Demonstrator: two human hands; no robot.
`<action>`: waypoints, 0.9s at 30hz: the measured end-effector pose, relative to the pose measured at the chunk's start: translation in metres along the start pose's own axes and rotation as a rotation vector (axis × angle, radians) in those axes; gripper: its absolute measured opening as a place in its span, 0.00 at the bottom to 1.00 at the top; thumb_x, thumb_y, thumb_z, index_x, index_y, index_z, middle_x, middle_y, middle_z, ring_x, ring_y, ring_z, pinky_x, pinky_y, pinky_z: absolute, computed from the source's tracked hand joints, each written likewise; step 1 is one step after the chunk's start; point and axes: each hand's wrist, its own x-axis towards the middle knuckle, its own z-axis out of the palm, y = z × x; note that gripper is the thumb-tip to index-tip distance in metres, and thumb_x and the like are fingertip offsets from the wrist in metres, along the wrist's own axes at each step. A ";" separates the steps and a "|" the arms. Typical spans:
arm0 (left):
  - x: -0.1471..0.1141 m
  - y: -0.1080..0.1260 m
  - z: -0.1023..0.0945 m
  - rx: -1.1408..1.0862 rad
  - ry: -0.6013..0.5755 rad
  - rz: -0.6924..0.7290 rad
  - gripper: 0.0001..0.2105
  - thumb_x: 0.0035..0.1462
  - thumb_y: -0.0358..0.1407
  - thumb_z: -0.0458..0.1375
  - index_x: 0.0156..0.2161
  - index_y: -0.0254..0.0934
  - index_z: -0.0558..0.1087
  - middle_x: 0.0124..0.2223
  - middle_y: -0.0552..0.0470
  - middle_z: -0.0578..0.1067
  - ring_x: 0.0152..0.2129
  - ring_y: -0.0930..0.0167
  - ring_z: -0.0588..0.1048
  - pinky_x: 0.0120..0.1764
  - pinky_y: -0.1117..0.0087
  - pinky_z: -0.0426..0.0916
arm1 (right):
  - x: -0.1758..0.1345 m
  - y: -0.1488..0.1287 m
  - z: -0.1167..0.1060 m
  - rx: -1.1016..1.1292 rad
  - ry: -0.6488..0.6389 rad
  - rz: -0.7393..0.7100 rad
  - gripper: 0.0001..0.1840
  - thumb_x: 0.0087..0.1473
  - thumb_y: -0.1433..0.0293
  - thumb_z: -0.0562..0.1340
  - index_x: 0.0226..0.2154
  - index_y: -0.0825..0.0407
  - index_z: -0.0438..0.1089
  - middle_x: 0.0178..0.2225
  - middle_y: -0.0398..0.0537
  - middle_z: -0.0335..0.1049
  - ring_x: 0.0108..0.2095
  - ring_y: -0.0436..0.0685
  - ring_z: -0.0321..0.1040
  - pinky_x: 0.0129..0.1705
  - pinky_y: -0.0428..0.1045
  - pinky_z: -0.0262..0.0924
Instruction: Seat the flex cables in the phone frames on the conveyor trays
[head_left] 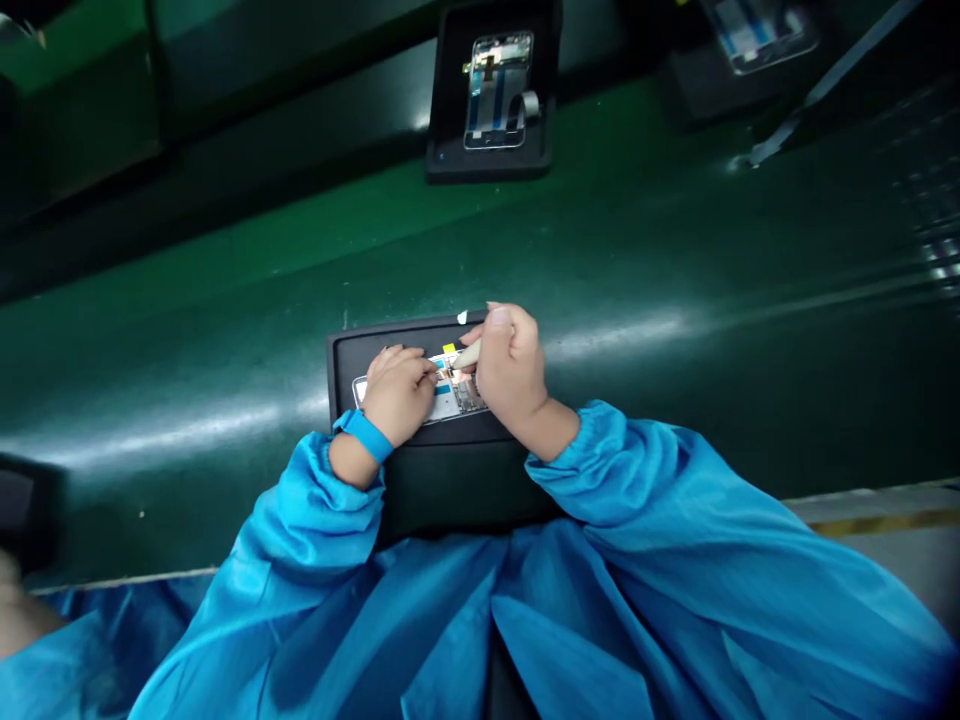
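Note:
An opened smartphone (pixel 445 402) with its inner parts exposed lies in a black tray (pixel 367 345). My left hand (pixel 399 392), a blue band on its wrist, lies over the phone's left part. Its fingers are bent over the phone and hold it against the tray. In my closed right hand (pixel 511 362) is a pale, pointed tool (pixel 469 354), whose tip reaches down to the parts near the phone's upper edge. A small yellow tab (pixel 449 349) sticks out at that edge, close to the tip. My right hand hides the phone's right end.
The green work surface (pixel 637 400) runs across the view. Farther back, another black tray (pixel 487 168) holds an opened phone (pixel 498 92). One more opened phone (pixel 761 35) lies at the upper right, near a grey strap (pixel 832 85). At lower left another person's blue sleeve (pixel 60 665) shows.

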 end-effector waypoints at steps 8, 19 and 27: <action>0.002 0.007 -0.002 0.018 0.048 -0.033 0.03 0.48 0.33 0.58 0.30 0.38 0.73 0.37 0.50 0.75 0.42 0.65 0.69 0.49 0.60 0.62 | -0.002 -0.003 0.004 -0.052 0.003 -0.043 0.18 0.56 0.54 0.49 0.38 0.51 0.60 0.24 0.42 0.67 0.25 0.53 0.69 0.31 0.50 0.64; 0.008 -0.010 -0.029 -1.065 0.314 -0.478 0.12 0.51 0.44 0.53 0.30 0.36 0.69 0.27 0.52 0.72 0.32 0.70 0.72 0.42 0.65 0.66 | 0.005 -0.007 0.001 0.061 -0.029 0.253 0.21 0.55 0.52 0.48 0.41 0.50 0.59 0.25 0.40 0.68 0.16 0.48 0.64 0.20 0.45 0.60; -0.069 -0.051 -0.031 -0.162 0.218 -0.650 0.18 0.52 0.44 0.51 0.42 0.33 0.70 0.45 0.40 0.71 0.46 0.57 0.67 0.50 0.54 0.58 | 0.017 -0.019 -0.027 0.266 0.111 0.349 0.16 0.54 0.56 0.53 0.38 0.51 0.58 0.17 0.35 0.62 0.18 0.49 0.65 0.20 0.44 0.61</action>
